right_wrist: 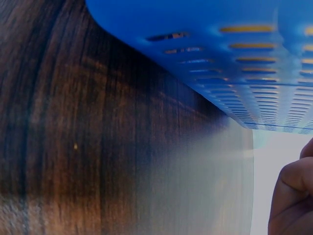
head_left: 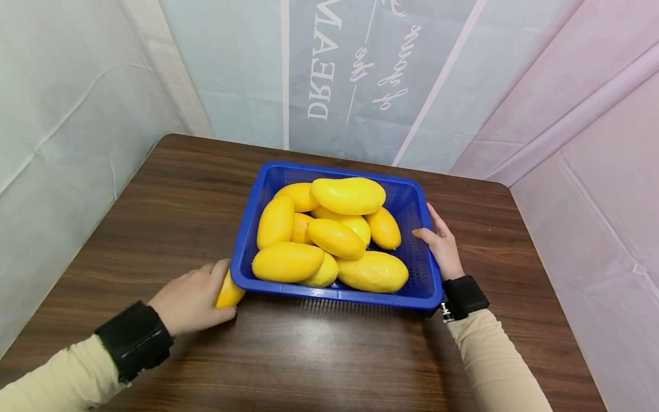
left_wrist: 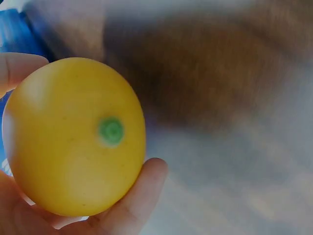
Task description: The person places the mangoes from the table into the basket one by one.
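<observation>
A blue plastic basket [head_left: 340, 294] with slotted sides holds several yellow mangoes [head_left: 378, 271], heaped on each other. My right hand [head_left: 444, 245] grips the basket's right rim, thumb over the inside and fingers outside. In the right wrist view the basket's slotted wall [right_wrist: 264, 73] fills the top, with part of the hand [right_wrist: 296, 196] at the lower right. Beside the basket's front left corner, my left hand [head_left: 193, 297] holds one more mango [head_left: 229, 292], partly hidden by hand and rim. The left wrist view shows that mango's rounded end [left_wrist: 73, 142] with a green stem spot between thumb and fingers.
The dark wooden table [head_left: 319, 355] carries the basket. A grey-blue cloth with white lettering [head_left: 321, 63] hangs behind the far edge. Pale sheets [head_left: 77, 103] hang along the left and right sides.
</observation>
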Demonstrator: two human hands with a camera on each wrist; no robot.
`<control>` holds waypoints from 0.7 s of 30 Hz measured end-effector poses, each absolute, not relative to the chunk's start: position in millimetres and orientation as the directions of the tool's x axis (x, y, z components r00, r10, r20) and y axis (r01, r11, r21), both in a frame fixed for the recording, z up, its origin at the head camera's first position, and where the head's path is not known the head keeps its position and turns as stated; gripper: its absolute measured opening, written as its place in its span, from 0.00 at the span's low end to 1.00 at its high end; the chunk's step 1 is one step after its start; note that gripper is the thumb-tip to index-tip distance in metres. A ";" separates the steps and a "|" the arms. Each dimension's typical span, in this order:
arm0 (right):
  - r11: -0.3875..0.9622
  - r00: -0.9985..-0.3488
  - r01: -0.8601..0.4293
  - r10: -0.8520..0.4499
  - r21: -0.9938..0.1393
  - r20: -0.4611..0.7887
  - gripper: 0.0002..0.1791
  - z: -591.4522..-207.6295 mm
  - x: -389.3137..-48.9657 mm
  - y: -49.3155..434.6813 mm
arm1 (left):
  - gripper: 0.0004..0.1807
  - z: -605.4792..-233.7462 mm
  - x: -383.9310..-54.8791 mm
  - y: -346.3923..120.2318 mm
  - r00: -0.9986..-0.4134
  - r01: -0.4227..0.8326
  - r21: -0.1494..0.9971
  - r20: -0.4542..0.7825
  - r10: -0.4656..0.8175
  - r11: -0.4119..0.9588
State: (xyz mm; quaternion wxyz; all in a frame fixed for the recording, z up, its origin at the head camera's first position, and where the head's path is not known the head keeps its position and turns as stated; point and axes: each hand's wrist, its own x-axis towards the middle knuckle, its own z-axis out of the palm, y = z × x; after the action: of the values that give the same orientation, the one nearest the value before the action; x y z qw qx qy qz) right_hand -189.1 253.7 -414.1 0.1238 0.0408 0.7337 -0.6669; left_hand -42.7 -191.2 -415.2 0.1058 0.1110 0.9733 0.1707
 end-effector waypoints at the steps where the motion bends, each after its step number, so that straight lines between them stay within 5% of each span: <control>1: 0.108 -0.966 0.225 -0.106 -0.968 -0.237 0.40 -412.9 -188.6 253.1 | 0.44 -412.1 -45.1 -192.5 -0.956 0.173 0.349 -0.164 0.242 0.921; 21: 0.089 -0.966 0.231 -0.098 -0.969 -0.239 0.41 -420.5 -191.4 257.2 | 0.43 -368.2 -73.1 -217.3 -0.972 0.148 0.257 -0.141 0.189 0.955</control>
State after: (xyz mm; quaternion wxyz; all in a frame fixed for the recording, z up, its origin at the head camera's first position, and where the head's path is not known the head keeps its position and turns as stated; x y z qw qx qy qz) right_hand -191.4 257.2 -420.5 0.1220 0.0456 0.7276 -0.6735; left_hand -73.1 -217.3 -368.2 0.0821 0.0854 0.9853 0.1235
